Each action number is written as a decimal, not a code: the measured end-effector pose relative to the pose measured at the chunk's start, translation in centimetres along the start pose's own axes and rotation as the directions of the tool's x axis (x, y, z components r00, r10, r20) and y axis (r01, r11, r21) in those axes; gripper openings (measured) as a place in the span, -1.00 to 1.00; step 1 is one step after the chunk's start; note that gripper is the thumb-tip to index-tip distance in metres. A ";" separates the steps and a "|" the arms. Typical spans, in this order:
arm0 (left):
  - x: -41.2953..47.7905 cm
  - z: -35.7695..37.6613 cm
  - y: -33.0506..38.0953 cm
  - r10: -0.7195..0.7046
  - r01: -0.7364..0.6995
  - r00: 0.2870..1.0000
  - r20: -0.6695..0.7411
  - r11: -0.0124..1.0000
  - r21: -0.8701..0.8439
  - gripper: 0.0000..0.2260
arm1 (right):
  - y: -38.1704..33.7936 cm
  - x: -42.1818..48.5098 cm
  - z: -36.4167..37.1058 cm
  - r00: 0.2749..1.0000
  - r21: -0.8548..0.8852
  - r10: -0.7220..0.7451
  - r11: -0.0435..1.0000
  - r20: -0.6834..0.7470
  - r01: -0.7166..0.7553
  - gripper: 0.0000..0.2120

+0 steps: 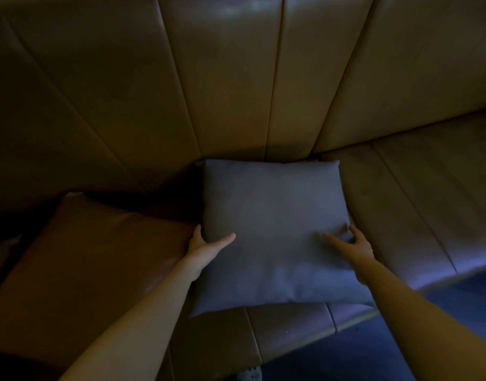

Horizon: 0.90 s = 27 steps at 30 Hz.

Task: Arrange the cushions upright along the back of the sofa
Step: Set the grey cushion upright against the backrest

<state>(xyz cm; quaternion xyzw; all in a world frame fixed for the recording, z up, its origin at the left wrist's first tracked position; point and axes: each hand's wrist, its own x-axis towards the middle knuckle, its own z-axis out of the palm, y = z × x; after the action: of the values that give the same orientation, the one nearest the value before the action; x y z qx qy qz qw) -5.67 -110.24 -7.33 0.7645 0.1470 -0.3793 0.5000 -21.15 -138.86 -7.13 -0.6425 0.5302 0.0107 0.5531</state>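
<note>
A dark grey square cushion point(272, 215) lies on the seat of a brown leather sofa point(225, 86), its far edge touching the paneled backrest. My left hand point(206, 244) grips its left side, thumb on top and fingers under the edge. My right hand point(355, 244) grips the right side, with fingers pinching a fold of fabric. A brown leather cushion point(98, 243) lies flat on the seat just to the left, touching my left hand.
The sofa seat point(417, 193) runs on to the right of the grey cushion. Its front edge runs along the lower right, with dark blue floor point(442, 320) beyond. The room is dim.
</note>
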 end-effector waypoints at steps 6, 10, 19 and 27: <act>1.4 -0.4 2.9 0.044 -0.044 0.999 -0.003 0.999 0.032 0.03 | -1.3 0.7 -1.2 0.999 0.018 -0.025 0.999 -0.045 0.026 -0.14; 2.6 -0.1 4.1 0.008 -0.009 1.000 0.006 0.996 0.093 0.01 | -2.1 3.0 -2.3 1.000 0.027 -0.016 1.000 -0.013 0.016 -0.08; 4.6 1.3 3.6 -0.147 0.144 0.987 -0.063 0.988 -0.051 0.27 | -3.4 7.4 -2.4 0.979 0.053 0.060 0.996 0.193 -0.071 0.05; 2.2 2.7 3.5 -0.073 0.044 0.991 -0.110 0.969 -0.245 -0.21 | -4.7 8.1 -2.2 0.964 0.051 0.062 0.996 0.257 -0.078 0.20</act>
<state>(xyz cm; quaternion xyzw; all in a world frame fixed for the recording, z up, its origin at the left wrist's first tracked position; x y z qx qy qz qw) -3.25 -114.56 -7.19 0.7143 0.2443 -0.3272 0.5684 -15.61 -146.69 -7.88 -0.5996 0.4772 0.0967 0.6352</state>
